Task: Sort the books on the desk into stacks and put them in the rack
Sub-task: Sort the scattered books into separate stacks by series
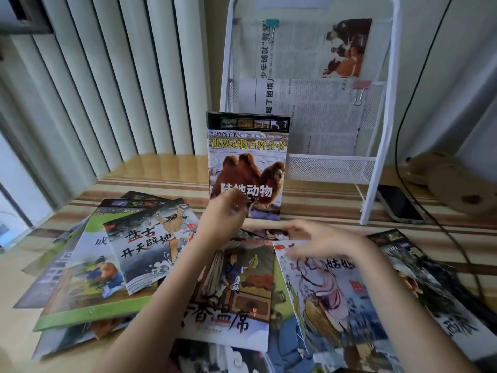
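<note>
- While the left hand (227, 211) pinches its lower edge, the camel book (247, 162) stands upright, long axis vertical, cover facing the camera.
- Right hand (320, 242) hovers, fingers spread, over scattered books (139, 254).

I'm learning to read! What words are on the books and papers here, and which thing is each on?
Camel book: "世界动物百科全书", "BAI KE QUAN SHU", "陆地动物".
Grey-blue book: "盘古开天辟地", last character partly hidden by the left hand.
Middle book: "香温席".
Top newspaper in the rack: "少年铺就", "智慧".
Lower newspaper: "暖了困境".
The newspapers' small print and the other covers are too blurred.
</note>
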